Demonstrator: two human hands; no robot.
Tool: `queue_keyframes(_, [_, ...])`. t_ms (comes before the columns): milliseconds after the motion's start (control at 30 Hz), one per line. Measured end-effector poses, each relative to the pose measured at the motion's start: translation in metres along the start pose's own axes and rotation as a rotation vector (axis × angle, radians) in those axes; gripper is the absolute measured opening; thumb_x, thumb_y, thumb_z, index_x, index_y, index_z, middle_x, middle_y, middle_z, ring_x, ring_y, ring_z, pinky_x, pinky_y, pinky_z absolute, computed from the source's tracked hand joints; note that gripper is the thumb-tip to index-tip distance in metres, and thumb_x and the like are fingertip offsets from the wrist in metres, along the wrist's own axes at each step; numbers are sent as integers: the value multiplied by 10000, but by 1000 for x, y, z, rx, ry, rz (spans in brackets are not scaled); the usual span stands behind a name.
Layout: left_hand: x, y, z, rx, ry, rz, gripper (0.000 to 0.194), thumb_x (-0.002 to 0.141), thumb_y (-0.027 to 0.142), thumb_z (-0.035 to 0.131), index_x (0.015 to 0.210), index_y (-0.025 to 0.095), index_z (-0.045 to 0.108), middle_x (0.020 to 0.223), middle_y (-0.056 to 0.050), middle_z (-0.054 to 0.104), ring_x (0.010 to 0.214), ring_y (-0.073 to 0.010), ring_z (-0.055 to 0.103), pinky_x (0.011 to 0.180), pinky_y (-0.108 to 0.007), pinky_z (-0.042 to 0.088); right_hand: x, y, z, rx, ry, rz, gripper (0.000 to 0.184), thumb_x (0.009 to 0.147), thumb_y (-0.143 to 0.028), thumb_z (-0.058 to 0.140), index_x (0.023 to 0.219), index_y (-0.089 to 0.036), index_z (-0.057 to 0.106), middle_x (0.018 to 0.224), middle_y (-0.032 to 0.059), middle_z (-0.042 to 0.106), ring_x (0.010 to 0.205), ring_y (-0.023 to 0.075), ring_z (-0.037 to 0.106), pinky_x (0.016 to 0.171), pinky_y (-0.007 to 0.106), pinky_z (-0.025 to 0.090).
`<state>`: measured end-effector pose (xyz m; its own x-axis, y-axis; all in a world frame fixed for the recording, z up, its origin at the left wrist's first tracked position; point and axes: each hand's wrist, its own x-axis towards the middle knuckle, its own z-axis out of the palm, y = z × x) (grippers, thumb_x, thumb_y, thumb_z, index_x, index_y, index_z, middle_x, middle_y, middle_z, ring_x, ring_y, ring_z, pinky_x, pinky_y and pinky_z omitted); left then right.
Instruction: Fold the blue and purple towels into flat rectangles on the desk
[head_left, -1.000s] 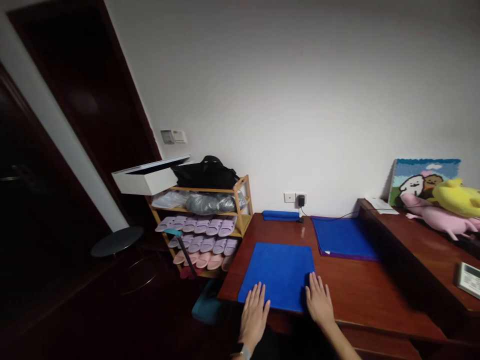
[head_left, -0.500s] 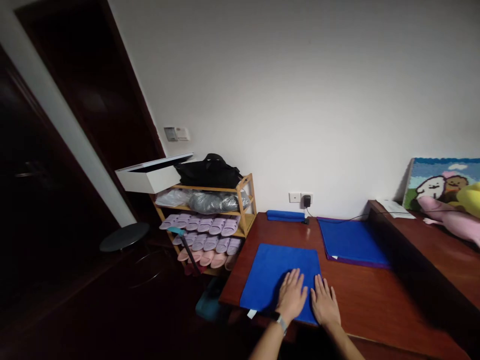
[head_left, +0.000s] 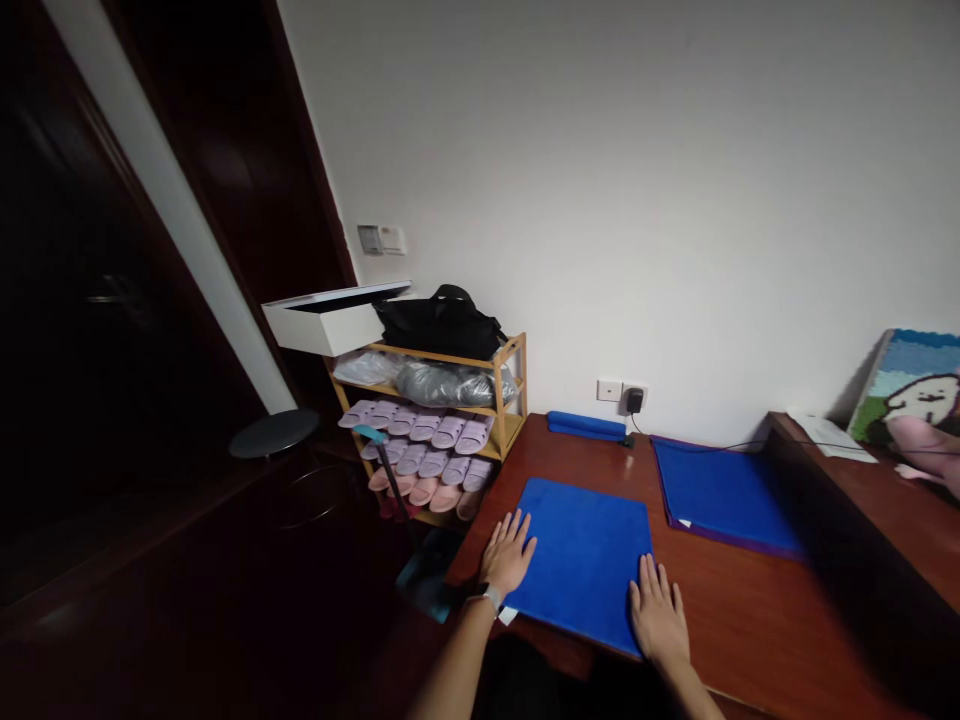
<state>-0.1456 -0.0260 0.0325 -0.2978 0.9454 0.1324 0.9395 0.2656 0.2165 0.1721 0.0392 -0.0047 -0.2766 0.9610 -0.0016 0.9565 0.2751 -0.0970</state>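
Observation:
A blue cloth [head_left: 581,560] lies spread flat on the reddish-brown wooden table [head_left: 720,600], a white tag showing at its near left corner. My left hand [head_left: 508,553], with a watch on its wrist, rests flat on the cloth's left edge, fingers stretched out. On the right edge lies my right hand [head_left: 660,612], palm down with its fingers extended. Neither hand grips anything. Farther right is a stack of blue and purple cloths [head_left: 720,495]. By the wall sits a rolled or folded blue cloth [head_left: 586,425].
A wooden rack [head_left: 510,395] with slippers [head_left: 425,428], a black bag [head_left: 442,325] and a white box [head_left: 326,325] stands left of the table. Nearby are a round stool [head_left: 274,433] and a plugged-in black charger [head_left: 634,402]. A pink plush toy [head_left: 922,450] sits at the right.
My left hand has moved left, from the cloth's right part to its left edge. My right hand stays at the right edge. The view has turned slightly left.

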Motion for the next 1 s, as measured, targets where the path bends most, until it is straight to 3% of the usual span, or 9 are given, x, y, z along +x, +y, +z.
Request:
queue_keyframes(133, [-2,-11,8,4,59,34,643,1052,564,255,1613,257,324,1688,-44,280,1556,-281,245,1264,-497,214,9,-2,-11,35,-60,16,689,1014,-452,128,1627,-145,186,1696,36,204,1567,251,182,1261,496,177])
queue_keyframes(367, [-2,-6,4,49,48,38,636,1059,552,250,1606,239,336,1682,-41,280,1556,-256,245,1266,-479,239,65,-12,-45,21,-108,33,659,1030,-414,99,1633,-152,147,1710,7,146,1577,221,128,1274,444,134])
queue_keyframes(667, [4,-1,-21,62,-64,-32,613,1061,532,226,1609,274,322,1679,-15,276,1558,-257,233,1273,-516,200,73,-8,-30,33,-99,12,670,1024,-419,89,1631,-137,105,1709,2,116,1580,219,104,1280,448,101])
queue_keyframes(733, [14,19,-26,59,-24,-89,612,1066,497,219,1613,241,316,1676,-41,284,1561,-268,219,1274,-533,187,74,-9,-30,42,-99,7,674,1021,-426,101,1630,-139,114,1709,-2,112,1581,222,101,1280,453,101])
queue_keyframes(800, [25,55,-24,18,3,-54,620,1070,482,195,1616,209,308,1678,-65,278,1563,-266,213,1273,-524,200,76,-9,-30,37,-93,9,674,1020,-429,107,1630,-143,119,1708,-3,112,1580,226,105,1279,460,101])
queue_keyframes(933, [39,142,3,-117,-43,336,594,1074,519,165,1606,307,324,1688,-7,272,1567,-217,205,1287,-479,181,75,-7,-29,-10,-97,-5,667,1019,-406,97,1630,-138,124,1707,10,113,1580,232,105,1276,469,106])
queue_keyframes(1000, [42,172,21,-156,-62,412,586,1075,525,151,1604,336,318,1684,0,292,1564,-206,219,1286,-479,185,75,-6,-27,-32,-101,-33,659,1015,-381,110,1629,-144,144,1707,12,114,1581,239,99,1275,475,105])
